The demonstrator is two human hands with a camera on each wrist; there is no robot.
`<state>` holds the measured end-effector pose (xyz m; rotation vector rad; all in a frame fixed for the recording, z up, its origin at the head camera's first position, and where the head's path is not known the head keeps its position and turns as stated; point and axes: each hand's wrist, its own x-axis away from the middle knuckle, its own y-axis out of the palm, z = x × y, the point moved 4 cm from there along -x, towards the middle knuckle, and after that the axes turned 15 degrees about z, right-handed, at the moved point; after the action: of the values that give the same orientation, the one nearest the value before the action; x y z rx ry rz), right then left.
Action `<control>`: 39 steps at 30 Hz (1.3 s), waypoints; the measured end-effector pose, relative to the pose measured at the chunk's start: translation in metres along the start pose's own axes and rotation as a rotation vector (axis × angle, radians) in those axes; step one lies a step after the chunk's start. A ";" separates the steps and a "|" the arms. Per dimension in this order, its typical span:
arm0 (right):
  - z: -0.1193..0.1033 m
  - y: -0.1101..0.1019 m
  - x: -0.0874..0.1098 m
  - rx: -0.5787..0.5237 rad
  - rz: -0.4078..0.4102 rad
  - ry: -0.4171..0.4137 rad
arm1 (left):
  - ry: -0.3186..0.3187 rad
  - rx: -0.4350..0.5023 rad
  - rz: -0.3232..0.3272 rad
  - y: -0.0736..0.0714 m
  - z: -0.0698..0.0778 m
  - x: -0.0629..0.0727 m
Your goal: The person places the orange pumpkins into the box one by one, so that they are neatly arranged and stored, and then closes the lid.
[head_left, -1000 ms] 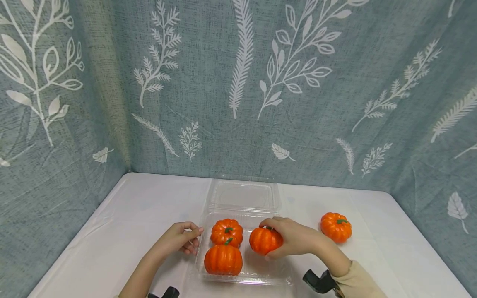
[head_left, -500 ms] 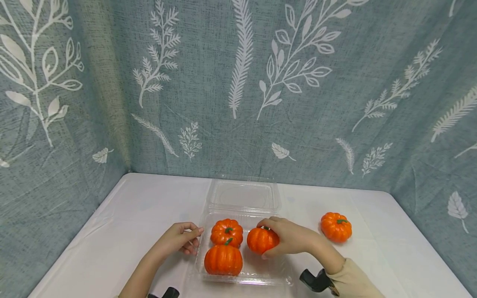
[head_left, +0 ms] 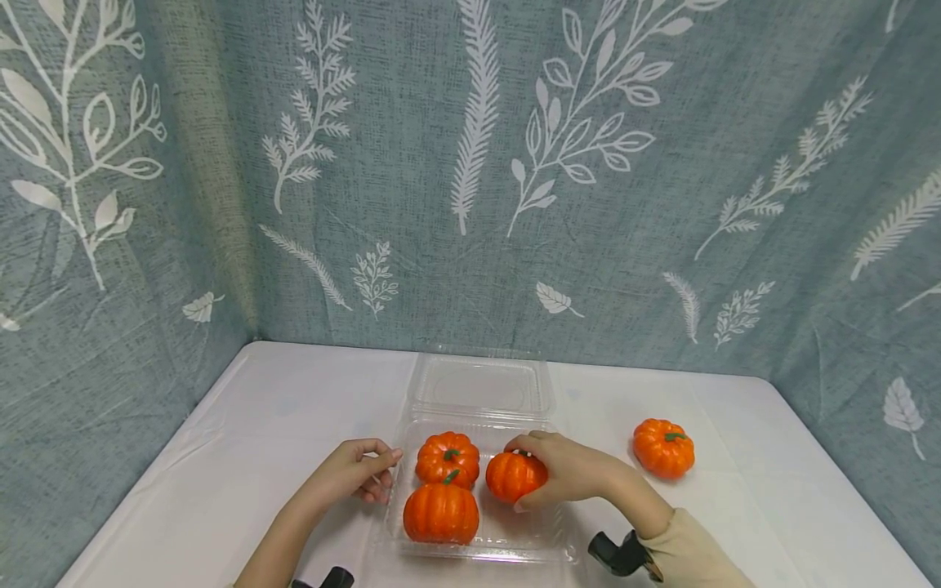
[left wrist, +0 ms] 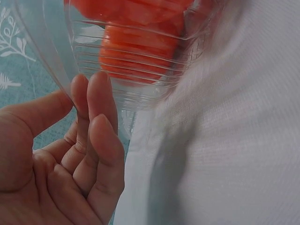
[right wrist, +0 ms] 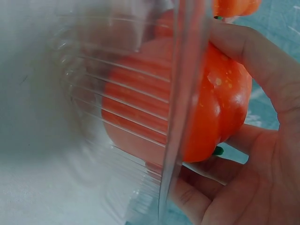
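- Box [head_left: 515, 535], clear and plastic, is held at 9 o'clock on its rim by the left hand [head_left: 362, 469]; in the left wrist view the edge appears pinched between thumb and fingertips, with the other fingers bunched close.
- Inside, at 8 o'clock, the front pumpkin [head_left: 441, 514] is seated; at 10 o'clock the back pumpkin [head_left: 447, 457] is set close behind it. Whether the two touch cannot be told.
- At 12 o'clock the lid [head_left: 481, 388] is laid back flat on the white table [head_left: 294, 388].
- At 2 o'clock within the walls, the third pumpkin [head_left: 515, 476] is gripped by the right hand [head_left: 566, 465], with thumb and fingers curled round its sides. Whether its underside is borne by the floor cannot be told.
- The step in hand is judged to be the placing of this third pumpkin; from here, a gentle settling against the floor seems called for, then an even loosening of the fingers so that it is not rolled.
- Near 3 o'clock, outside and well apart, the loose pumpkin [head_left: 663, 449] is left on the table; a place near 4 o'clock seems available for it.
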<state>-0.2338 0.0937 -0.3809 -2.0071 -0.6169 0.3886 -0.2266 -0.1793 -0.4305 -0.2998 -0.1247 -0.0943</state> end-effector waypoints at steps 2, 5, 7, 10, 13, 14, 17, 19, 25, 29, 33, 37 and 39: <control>0.000 0.000 0.000 0.000 0.000 0.005 | -0.001 -0.003 0.001 0.000 0.000 0.000; 0.000 0.000 0.000 0.003 0.006 0.001 | 0.002 -0.009 0.003 0.000 0.001 -0.001; 0.000 0.000 0.000 0.005 0.011 0.001 | 0.005 -0.012 0.003 0.001 0.002 -0.001; 0.001 0.000 -0.001 0.005 0.017 0.006 | 0.010 -0.016 0.003 0.001 0.002 0.000; 0.002 0.000 -0.002 0.013 0.032 0.002 | 0.006 -0.013 0.002 0.001 0.002 0.000; 0.002 0.000 -0.002 0.016 0.039 -0.003 | 0.004 -0.012 0.003 0.001 0.002 -0.001; 0.004 0.000 -0.004 0.016 0.058 -0.028 | 0.001 -0.008 0.005 0.001 0.001 -0.001; 0.005 0.000 -0.005 0.008 0.063 -0.045 | 0.005 -0.005 0.002 0.001 0.000 -0.002; 0.007 -0.001 -0.006 -0.038 0.052 -0.042 | 0.000 -0.005 0.005 0.002 -0.001 -0.002; 0.007 0.000 -0.007 -0.042 0.060 -0.034 | 0.003 -0.003 0.002 0.001 0.000 -0.002; 0.008 0.001 -0.007 -0.034 0.076 -0.004 | 0.001 0.003 0.000 0.001 0.001 0.000; 0.008 0.002 -0.007 -0.031 0.083 0.015 | 0.001 0.001 0.001 0.000 0.002 0.001; 0.008 0.002 -0.008 -0.031 0.087 0.003 | 0.000 -0.001 0.003 0.000 0.002 0.001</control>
<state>-0.2440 0.0938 -0.3861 -2.0691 -0.5377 0.4305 -0.2260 -0.1787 -0.4287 -0.3008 -0.1244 -0.0916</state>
